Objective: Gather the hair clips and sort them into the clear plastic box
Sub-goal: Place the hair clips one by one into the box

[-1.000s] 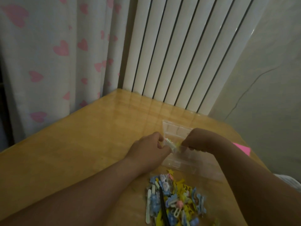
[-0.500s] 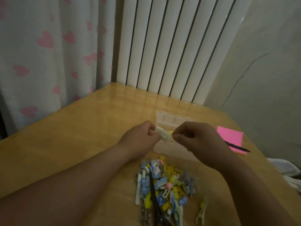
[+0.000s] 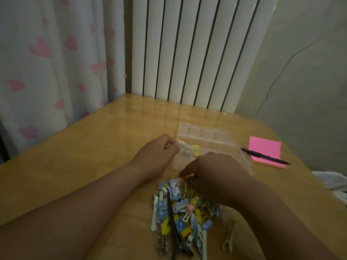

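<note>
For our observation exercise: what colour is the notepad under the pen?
The notepad is bright pink; head view shows it best.

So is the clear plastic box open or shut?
Open: the clear plastic box has its lid tilted up behind, and the left hand holds pale, yellow hair clips over its left end.

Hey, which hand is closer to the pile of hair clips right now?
Right. The right hand touches the far end of the pile; the left hand is beyond it, holding clips at the clear box.

Under right hand (image 3: pixel 216 173) — fingertips unseen
</note>
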`<state>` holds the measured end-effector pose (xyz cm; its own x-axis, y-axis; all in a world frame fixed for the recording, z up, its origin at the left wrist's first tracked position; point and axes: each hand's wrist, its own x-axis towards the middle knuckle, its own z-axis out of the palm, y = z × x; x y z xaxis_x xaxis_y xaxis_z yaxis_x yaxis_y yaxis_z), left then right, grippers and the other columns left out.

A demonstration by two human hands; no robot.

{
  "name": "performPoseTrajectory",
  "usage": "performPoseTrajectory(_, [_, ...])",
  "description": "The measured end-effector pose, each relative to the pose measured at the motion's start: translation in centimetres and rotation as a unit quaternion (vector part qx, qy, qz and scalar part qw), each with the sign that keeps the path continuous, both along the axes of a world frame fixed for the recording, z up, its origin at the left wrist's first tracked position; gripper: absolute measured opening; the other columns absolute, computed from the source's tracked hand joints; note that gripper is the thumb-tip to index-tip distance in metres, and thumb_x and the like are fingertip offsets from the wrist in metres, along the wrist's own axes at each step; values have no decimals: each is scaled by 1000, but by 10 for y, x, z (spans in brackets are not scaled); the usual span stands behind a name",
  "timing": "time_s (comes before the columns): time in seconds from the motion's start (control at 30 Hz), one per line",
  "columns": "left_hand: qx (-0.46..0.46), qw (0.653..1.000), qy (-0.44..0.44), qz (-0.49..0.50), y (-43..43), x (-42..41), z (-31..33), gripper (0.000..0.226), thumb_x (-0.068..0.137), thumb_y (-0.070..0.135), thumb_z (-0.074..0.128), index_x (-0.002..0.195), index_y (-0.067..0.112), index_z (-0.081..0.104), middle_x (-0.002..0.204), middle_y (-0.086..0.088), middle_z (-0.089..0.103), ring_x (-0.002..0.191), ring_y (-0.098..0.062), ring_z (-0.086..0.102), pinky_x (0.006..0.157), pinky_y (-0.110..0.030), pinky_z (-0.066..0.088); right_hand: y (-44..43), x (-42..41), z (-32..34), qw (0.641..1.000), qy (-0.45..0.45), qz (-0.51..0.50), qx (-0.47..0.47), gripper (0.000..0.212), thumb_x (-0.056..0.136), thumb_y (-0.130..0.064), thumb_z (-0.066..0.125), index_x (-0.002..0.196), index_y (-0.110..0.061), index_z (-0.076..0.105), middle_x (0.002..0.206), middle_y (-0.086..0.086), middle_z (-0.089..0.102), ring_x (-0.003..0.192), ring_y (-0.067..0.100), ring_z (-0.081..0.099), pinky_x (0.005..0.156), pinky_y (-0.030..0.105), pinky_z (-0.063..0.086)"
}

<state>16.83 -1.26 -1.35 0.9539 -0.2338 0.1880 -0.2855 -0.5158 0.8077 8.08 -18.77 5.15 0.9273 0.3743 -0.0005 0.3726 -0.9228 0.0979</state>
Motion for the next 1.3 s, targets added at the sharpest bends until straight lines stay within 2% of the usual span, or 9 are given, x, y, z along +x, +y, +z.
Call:
performPoseTrajectory(0.17, [-1,1000,0,0,1,0,1,33,107,48,51,128,27,63,90,7,64,86,-14,62,75,-38,47,-7,0,3,999,11,-35,-18,25,99,-46,62,117,-40,78,106,-9,77,93,17,70,84,40,62])
performPoseTrajectory(0.33, [-2,1000,6,-5,1,0,1,33,107,50,51,127,28,62,96,5,67,91,-20,66,85,-47,54,-5,-1,2,999,-13,-39,9,26,99,-46,60,122,-44,72,109,-11,75,94,14,70,84,37,62])
performPoseTrajectory(0.53, [8,1000,6,1,1,3,-1,37,104,53,52,131,29,62,100,13,64,91,-12,64,75,-36,48,0,-2,1,1000,1,-25,-13,32,99,-43,59,129,-51,68,113,-13,75,100,14,70,87,37,60])
performPoseTrajectory(0.77, [7,1000,6,0,1,3,-2,37,104,53,52,130,29,62,96,14,62,90,-11,63,75,-36,49,-10,-3,5,998,41,-43,20,25,99,-45,64,123,-48,73,110,-17,74,97,6,67,87,33,60])
performPoseTrajectory(0.9, [9,1000,5,2,0,4,-2,35,104,52,52,128,29,62,96,13,64,87,-11,64,73,-35,49,-11,-4,8,999,13,-44,15,29,99,-47,65,128,-45,70,115,-14,72,102,10,66,92,34,58])
performPoseTrajectory(1.03, [11,1000,4,4,0,4,-2,36,104,53,52,129,29,62,94,13,62,85,-10,62,69,-33,43,-6,-4,6,998,13,-52,-13,29,99,-48,64,126,-42,73,115,-9,74,101,14,68,90,37,60])
performPoseTrajectory(1.3, [11,1000,4,4,0,2,-1,36,104,53,52,129,29,62,97,11,66,89,-12,65,79,-37,52,4,-2,1,997,-12,-63,-53,23,98,-49,64,113,-36,77,101,-5,73,91,20,70,79,34,59])
